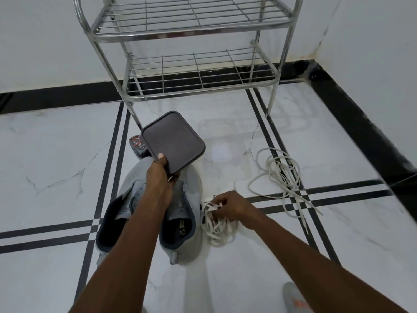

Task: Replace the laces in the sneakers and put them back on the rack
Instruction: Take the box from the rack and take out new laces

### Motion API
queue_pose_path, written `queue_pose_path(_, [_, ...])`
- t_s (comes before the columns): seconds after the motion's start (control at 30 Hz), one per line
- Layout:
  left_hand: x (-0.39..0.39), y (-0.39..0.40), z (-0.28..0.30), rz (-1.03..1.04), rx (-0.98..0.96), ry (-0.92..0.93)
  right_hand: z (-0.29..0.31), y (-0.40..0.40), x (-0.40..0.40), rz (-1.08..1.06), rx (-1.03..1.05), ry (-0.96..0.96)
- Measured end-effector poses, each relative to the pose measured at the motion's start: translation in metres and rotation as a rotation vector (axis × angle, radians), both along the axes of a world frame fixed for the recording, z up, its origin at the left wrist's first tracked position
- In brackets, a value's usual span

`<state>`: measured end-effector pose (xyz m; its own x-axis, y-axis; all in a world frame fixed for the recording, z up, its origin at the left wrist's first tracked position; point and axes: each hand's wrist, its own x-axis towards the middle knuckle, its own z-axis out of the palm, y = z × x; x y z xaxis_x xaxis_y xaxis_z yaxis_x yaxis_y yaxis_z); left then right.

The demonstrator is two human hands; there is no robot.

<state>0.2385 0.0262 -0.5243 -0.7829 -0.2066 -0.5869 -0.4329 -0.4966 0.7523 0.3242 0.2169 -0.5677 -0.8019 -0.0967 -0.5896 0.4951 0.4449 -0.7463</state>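
Head view, looking down at a white marble-patterned floor [56, 154] with black inlaid lines. Left hand [159, 179] raised over the sneakers, thumb on top and fingers curled under one corner of a dark grey rectangular lid [173, 141] with rounded corners, held tilted. Just past the lid, a clear plastic container [222, 141] on the floor, hard to make out against the tile (possibly empty, though the glare makes that uncertain). Beside the lid's left edge, a small dark tin [138, 147] with a red ring mark and white lettering too small to read.

Two grey knit sneakers [191, 184] side by side under the left forearm, toes toward the rack, eyelets bare; pale print on the right one's insole, not legible. Right hand [230, 205] low, just right of the sneakers, fingers curled and pinching strands of a bundle of flat white laces [216, 229] lying on the floor. Further right, well apart, a loose tangle of off-white round laces [282, 177] spread across the tile lines.

Chrome wire rack [191, 30] against the wall, two shelves in view, nothing on either. At the bottom edge, part of another grey shoe [293, 297] with an orange mark.
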Motion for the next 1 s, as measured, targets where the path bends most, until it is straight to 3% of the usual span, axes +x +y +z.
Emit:
queue_pose_path(0.17, [0.001, 0.003, -0.004, -0.010, -0.009, -0.010, 0.033, 0.011, -0.018, 0.151, 0.147, 0.087])
queue_pose_path(0.3, [0.000, 0.004, -0.008, -0.011, -0.017, -0.014, 0.050, 0.049, -0.031, -0.034, 0.077, 0.042])
queue_pose_path(0.33, [0.000, 0.004, -0.010, -0.010, -0.018, -0.016, 0.048, 0.064, -0.036, -0.093, 0.160, 0.089])
queue_pose_path(0.43, [-0.003, 0.003, -0.014, -0.015, -0.024, -0.015, 0.036, 0.106, -0.046, -0.100, 0.676, 0.208])
queue_pose_path(0.5, [-0.004, 0.000, -0.017, -0.012, -0.035, -0.009, 0.028, 0.126, -0.047, -0.089, 0.834, 0.087])
queue_pose_path(0.6, [-0.007, 0.001, -0.022, -0.016, -0.037, -0.015, 0.015, 0.148, -0.048, -0.033, 0.743, -0.140])
queue_pose_path(0.67, [-0.007, 0.003, -0.023, -0.016, -0.031, -0.014, 0.002, 0.152, -0.046, 0.034, 0.720, -0.174])
queue_pose_path(0.83, [-0.009, 0.010, -0.025, -0.023, -0.024, 0.000, -0.027, 0.141, -0.040, 0.069, 0.854, 0.021])
queue_pose_path(1.0, [-0.007, 0.017, -0.022, -0.018, -0.009, -0.008, -0.050, 0.146, -0.026, -0.047, 0.834, 0.399])
